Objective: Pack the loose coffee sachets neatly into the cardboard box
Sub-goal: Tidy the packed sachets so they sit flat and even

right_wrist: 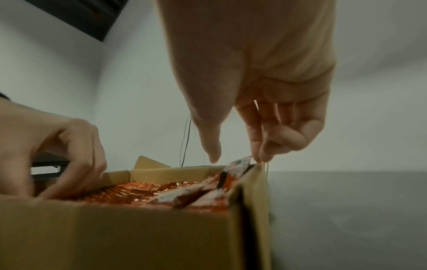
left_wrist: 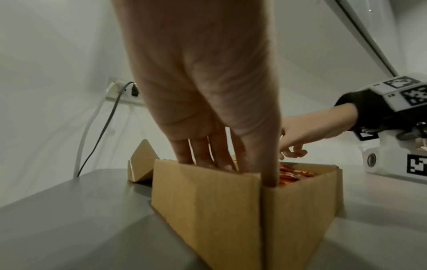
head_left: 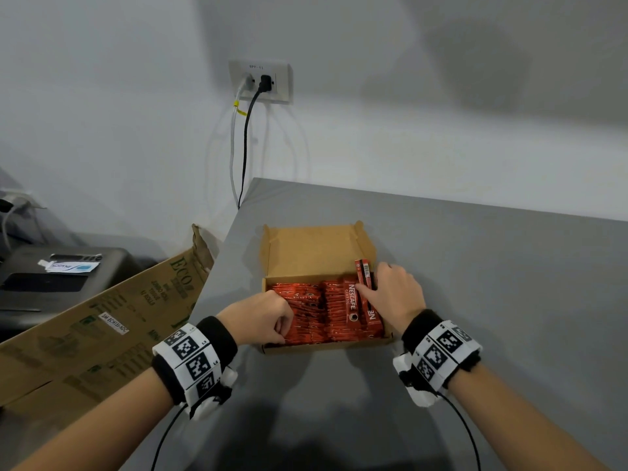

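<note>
An open brown cardboard box (head_left: 319,248) (left_wrist: 208,210) (right_wrist: 115,237) sits on the grey table (head_left: 492,300), its lid folded back. Red coffee sachets (head_left: 306,314) (left_wrist: 293,175) (right_wrist: 150,191) stand packed in rows inside it. My left hand (head_left: 261,316) (left_wrist: 219,160) (right_wrist: 69,155) is at the box's left end, fingers curled down into the sachets there. My right hand (head_left: 396,294) (right_wrist: 256,138) (left_wrist: 300,135) is at the right end. Its fingers pinch upright sachets (head_left: 363,271) (right_wrist: 239,164) at the back right corner. Its forefinger lies on a flat sachet (head_left: 351,302).
The box lies close to the table's left edge. Beyond that edge, lower down, are a large flattened carton (head_left: 102,334) and a black machine (head_left: 51,277). A wall socket (head_left: 260,81) with two cables hangs behind. Bare grey tabletop stretches to the right.
</note>
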`<move>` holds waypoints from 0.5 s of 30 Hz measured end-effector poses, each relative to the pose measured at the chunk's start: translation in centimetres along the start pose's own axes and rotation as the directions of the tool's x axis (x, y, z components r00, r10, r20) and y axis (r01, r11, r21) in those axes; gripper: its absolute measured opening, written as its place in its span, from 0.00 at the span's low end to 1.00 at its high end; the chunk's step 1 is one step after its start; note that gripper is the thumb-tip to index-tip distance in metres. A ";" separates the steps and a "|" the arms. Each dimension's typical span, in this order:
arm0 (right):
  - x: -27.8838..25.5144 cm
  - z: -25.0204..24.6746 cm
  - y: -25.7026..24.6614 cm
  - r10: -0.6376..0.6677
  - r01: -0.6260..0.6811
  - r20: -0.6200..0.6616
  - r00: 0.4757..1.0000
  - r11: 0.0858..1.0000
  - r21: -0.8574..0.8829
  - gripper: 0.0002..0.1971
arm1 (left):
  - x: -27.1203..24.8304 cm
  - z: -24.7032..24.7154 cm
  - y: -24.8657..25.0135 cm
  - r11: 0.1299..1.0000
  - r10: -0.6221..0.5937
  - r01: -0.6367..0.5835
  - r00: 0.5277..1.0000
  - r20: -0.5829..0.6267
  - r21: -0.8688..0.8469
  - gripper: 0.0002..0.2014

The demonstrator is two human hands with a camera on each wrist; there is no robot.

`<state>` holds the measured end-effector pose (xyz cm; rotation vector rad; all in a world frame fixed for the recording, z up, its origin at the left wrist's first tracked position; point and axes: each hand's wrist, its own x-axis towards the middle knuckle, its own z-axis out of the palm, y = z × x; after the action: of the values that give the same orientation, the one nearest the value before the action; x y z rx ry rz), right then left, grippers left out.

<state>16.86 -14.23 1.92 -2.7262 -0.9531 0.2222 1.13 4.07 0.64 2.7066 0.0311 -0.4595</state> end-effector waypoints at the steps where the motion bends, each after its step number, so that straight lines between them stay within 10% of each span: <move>1: 0.1 0.3 0.2 0.005 -0.005 0.019 1.000 1.000 -0.003 0.16 | 0.1 0.1 0.0 1.000 0.000 0.000 1.000 -0.002 0.021 0.03; 11: -0.4 0.0 0.1 0.029 -0.029 0.025 0.999 0.999 0.013 0.15 | 0.8 -0.7 -0.8 0.997 0.018 -0.014 0.999 -0.049 0.071 0.04; 15: 0.0 -1.1 0.3 -0.059 0.089 -0.094 0.994 0.926 0.366 0.10 | 0.2 -1.4 -0.9 1.000 0.023 -0.023 0.996 -0.089 -0.003 0.05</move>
<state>17.27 -14.70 2.87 -2.3323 -0.8875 0.2473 1.70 5.43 1.45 2.7190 0.0253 -0.3316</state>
